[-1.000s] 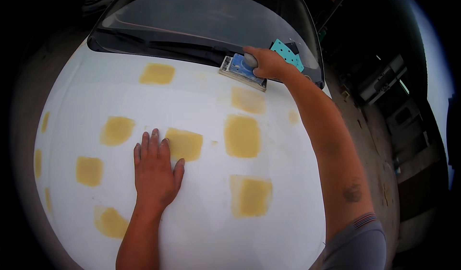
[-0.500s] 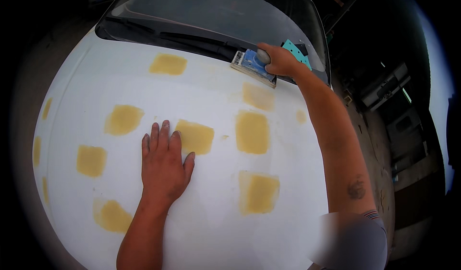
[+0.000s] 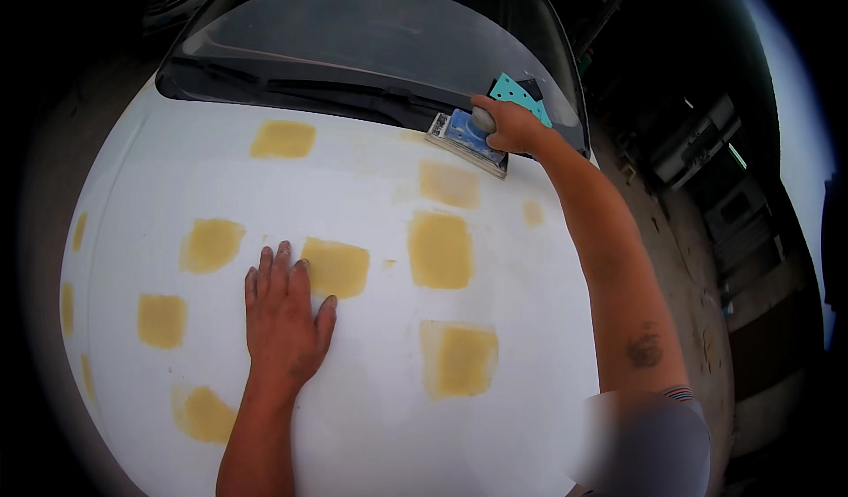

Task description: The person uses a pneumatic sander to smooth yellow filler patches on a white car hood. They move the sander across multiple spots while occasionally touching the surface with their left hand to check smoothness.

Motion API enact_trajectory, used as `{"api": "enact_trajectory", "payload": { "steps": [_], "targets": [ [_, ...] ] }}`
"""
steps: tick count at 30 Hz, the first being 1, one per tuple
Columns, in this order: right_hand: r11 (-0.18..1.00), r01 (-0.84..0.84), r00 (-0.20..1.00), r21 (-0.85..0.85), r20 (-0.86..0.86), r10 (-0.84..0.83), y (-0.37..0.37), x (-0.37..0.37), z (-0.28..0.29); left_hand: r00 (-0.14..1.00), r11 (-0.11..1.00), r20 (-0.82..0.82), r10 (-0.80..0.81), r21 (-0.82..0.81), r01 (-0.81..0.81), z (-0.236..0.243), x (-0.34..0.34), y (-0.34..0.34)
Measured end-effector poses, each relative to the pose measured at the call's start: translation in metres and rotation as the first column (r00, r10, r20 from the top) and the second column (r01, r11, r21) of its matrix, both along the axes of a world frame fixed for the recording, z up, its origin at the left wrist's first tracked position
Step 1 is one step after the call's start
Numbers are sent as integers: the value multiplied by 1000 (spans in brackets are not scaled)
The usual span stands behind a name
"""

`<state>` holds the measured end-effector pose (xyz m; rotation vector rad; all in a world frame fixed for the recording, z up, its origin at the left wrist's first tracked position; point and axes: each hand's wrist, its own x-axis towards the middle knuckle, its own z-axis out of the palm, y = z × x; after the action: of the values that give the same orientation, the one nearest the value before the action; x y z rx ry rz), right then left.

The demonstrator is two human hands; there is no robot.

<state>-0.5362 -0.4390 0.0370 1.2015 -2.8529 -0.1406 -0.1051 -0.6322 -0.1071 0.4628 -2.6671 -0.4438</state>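
My right hand (image 3: 511,126) is wrapped round the grey knob of a blue sanding block (image 3: 468,133). The block lies at the far right of a white car hood (image 3: 353,417), close to the windshield's lower edge. My left hand (image 3: 288,320) rests flat on the hood with its fingers stretched out, holding nothing. Beside its fingertips is a yellow filler patch (image 3: 336,267). Several more such patches dot the hood, among them a large one (image 3: 440,250) and a paler, thinner one (image 3: 449,185) just below the block.
Teal sandpaper sheets with holes (image 3: 521,95) lie at the windshield's base, behind my right hand. Black wipers (image 3: 353,89) run along the glass (image 3: 371,29). Another car (image 3: 175,7) stands at the far left. Shelving or machinery (image 3: 698,157) is dim at the right.
The view has shifted, so the hood sits lower and further left. My right hand and the sanding block have come slightly nearer over the hood. My left hand stays flat beside the same patch.
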Motion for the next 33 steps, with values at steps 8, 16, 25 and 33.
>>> {"api": "enact_trajectory", "payload": {
  "steps": [8,16,25,33],
  "targets": [
    [999,1,1000,-52,-17,-2,29,-16,-12,1000,1000,4,24,8,-24,3,-4,5],
    [996,-61,998,-58,9,62,-77,43,-1,1000,1000,-5,23,-9,-23,3,-4,5],
    [999,-1,999,-51,46,4,-124,68,3,1000,1000,-3,4,-14,-4,0,8,-2],
    [982,187,982,-3,28,-187,3,18,-4,1000,1000,3,5,12,-5,4,1,1]
  ]
}}
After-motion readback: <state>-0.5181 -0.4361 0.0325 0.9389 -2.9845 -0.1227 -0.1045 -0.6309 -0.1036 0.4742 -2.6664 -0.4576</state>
